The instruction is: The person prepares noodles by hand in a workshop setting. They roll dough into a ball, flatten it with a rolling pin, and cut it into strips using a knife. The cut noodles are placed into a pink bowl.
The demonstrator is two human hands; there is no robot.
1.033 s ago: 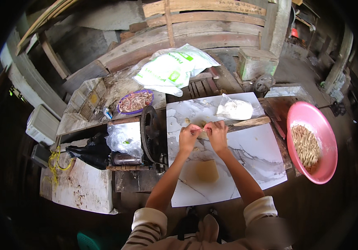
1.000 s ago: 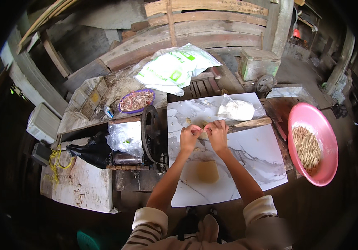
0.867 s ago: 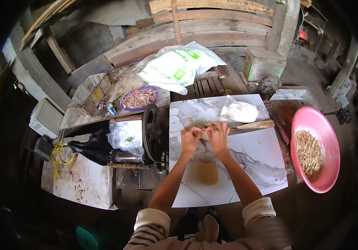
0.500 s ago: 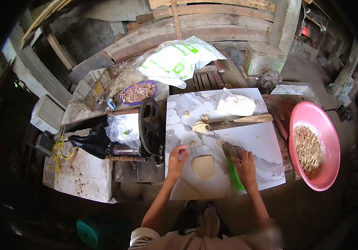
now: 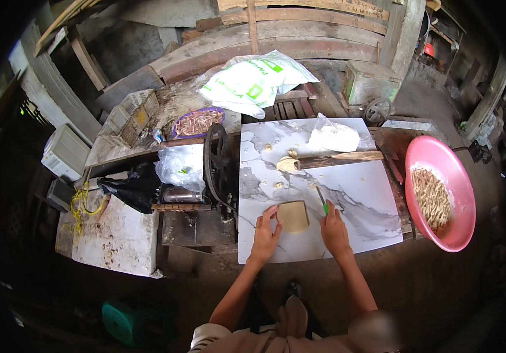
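Note:
A square sheet of pale dough point(image 5: 292, 216) lies on the white marble-patterned board point(image 5: 370, 217) in front of me. My left hand point(image 5: 266, 233) rests at its left edge, fingers apart. To the right of the sheet, my right hand point(image 5: 335, 234) grips a green-handled knife point(image 5: 326, 206), blade pointing away from me. Farther back, a wooden stick point(image 5: 341, 156) lies across the board, with a piece of dough point(image 5: 287, 165) at its left end and small scraps nearby. A clear bag of white powder point(image 5: 335, 137) sits behind the stick.
A pink basin of pale strips point(image 5: 440, 200) stands right. At left are a black wheeled machine point(image 5: 216, 167) with clear plastic on it, and a purple tray of strips point(image 5: 200, 122). White sacks point(image 5: 244, 88) lie behind; a green stool point(image 5: 124, 320) is below left.
My hands have left the back of the board, where they were pinched together, and come down beside the dough sheet. My right hand has taken the knife, which now angles more forward.

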